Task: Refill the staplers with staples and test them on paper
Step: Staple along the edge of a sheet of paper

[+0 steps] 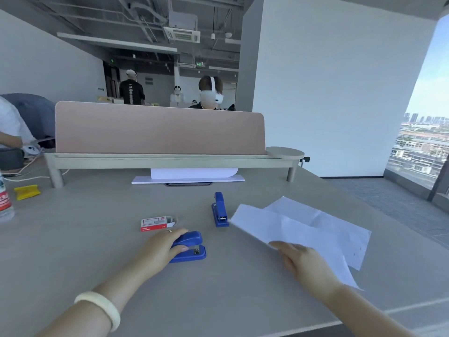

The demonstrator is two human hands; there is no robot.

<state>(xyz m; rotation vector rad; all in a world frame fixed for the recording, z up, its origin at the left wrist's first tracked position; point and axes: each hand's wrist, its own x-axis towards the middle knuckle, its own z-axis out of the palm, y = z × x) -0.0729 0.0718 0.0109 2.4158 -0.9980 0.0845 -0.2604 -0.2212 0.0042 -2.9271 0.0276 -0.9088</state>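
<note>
Our left hand is down on the near stapler. The fingers curl over its blue top and the thumb is tucked against the side, so it's a firm wrap-around grip. The stapler sits flat on the grey table, nose pointing toward 3 o'clock. There's a ring on one finger and a pale bangle on the wrist.

At 3 o'clock our right hand lies on the paper. The fingers are stretched out straight and close together, flat on the sheet's near edge, not curled round it. The hand is blurred, so we can't make out finer detail. The paper is a creased white sheet, or maybe more than one, fanned out toward 2 o'clock.

From the near stapler, the staple box sits at 11 o'clock — red and white, lying flat, one end open, just beyond our knuckles. The second stapler is at 1 o'clock, also blue, lengthways along the 12-to-6 line, its nose almost touching the corner of the paper.

At 12 o'clock a low shelf carries a pink divider, with white sheets tucked beneath it. Out at 9 o'clock we see a yellow object and, at the very edge, a bottle with a red label.
</note>
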